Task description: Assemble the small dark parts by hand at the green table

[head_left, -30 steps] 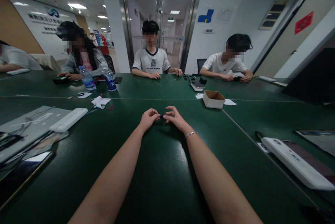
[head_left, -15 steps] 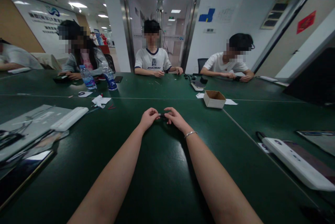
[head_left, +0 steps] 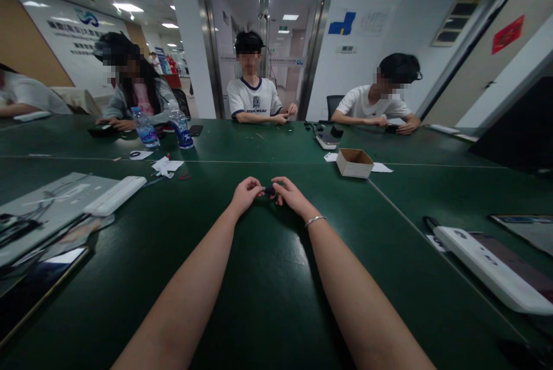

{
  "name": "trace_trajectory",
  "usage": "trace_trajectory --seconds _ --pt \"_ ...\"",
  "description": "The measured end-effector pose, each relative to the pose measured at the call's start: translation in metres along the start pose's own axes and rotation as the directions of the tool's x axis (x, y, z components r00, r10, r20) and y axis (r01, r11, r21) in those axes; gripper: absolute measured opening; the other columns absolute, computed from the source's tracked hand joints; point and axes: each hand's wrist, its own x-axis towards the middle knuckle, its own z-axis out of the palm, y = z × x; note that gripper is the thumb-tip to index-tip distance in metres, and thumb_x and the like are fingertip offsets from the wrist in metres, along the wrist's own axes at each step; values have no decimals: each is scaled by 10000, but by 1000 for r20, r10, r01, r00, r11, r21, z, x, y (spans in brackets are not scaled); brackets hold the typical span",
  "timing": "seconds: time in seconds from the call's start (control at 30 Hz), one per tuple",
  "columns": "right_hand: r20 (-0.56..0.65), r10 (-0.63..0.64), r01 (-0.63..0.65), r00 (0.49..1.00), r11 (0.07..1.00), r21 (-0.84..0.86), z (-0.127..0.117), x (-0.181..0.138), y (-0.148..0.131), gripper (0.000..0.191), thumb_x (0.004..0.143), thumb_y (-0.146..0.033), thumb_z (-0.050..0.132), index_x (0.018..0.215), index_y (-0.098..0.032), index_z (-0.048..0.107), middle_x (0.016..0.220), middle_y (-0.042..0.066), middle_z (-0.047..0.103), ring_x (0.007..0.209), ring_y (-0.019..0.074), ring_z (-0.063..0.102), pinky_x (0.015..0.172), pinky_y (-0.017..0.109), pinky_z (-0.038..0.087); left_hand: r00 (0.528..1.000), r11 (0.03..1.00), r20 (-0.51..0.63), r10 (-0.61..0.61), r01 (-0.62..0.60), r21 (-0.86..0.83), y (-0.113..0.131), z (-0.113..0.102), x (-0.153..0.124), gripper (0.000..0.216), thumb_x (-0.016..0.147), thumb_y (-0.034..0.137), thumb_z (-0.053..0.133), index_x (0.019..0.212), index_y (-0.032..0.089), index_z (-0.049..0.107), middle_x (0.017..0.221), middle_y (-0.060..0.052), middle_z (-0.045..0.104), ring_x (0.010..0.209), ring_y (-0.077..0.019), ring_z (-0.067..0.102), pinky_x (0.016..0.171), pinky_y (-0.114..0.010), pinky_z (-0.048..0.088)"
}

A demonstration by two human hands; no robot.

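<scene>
A small black piece with a pale, metallic-looking end (head_left: 268,191) is stretched between my two hands, just over the green table (head_left: 263,255). It looks like a cable plug, though its exact kind is too small to tell. My left hand (head_left: 247,194) pinches the pale end between thumb and fingers. On the other side, my right hand (head_left: 288,192) closes thumb and fingers round the black end, partly hiding it. A silver bracelet (head_left: 315,221) circles my right wrist.
Beyond the hands to the right is an open cardboard box (head_left: 354,163). Two water bottles (head_left: 181,131) and paper scraps (head_left: 166,166) lie front left. A laptop (head_left: 56,203) sits left, a white power bank (head_left: 488,266) right. Several people sit across the table.
My hands stay almost in place; slightly more of the black piece shows between them. The person opposite has drawn both hands together toward the right.
</scene>
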Motion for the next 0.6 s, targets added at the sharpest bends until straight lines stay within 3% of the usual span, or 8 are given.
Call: trace_trajectory --seconds 0.13,0.27,0.4,0.53,0.6 --pt "-10 -29 29 1000 999 15 0 0 0 557 673 -265 754 1140 -238 454 901 -26 556 561 73 546 534 213 453 1000 1000 -7 -3 3 8 1 0 -1 123 695 212 652 757 161 559 691 4 618 655 -130 628 669 -264 488" --pt "-12 9 -9 1000 1000 -10 1 0 1 385 799 -355 637 1116 -205 479 757 -39 545 485 74 502 497 217 427 1000 1000 -6 2 -2 1 -1 0 1 125 692 214 654 753 161 559 685 9 614 649 -127 629 655 -254 486" --pt "-39 -41 41 998 999 -11 2 0 2 529 679 -262 746 1132 -235 474 903 -25 556 538 64 527 520 211 451 1000 1000 -26 1 -1 -12 -2 1 2 126 685 206 659 738 163 554 658 14 604 632 -129 626 644 -256 489" --pt "-42 8 -8 999 1000 -12 2 0 1 349 789 -349 645 1070 -200 501 799 -26 554 487 66 502 491 215 437 1000 1000 -24 -4 3 -12 0 1 1 118 689 195 657 741 162 557 673 10 608 643 -131 631 652 -259 492" --pt "-25 -5 5 1000 1000 -3 2 0 1 360 766 -324 666 1062 -201 503 818 -24 559 493 65 504 486 212 439 1000 1000 -24 -3 3 -8 1 1 0 112 690 187 654 742 161 558 673 9 609 643 -130 630 655 -259 492"
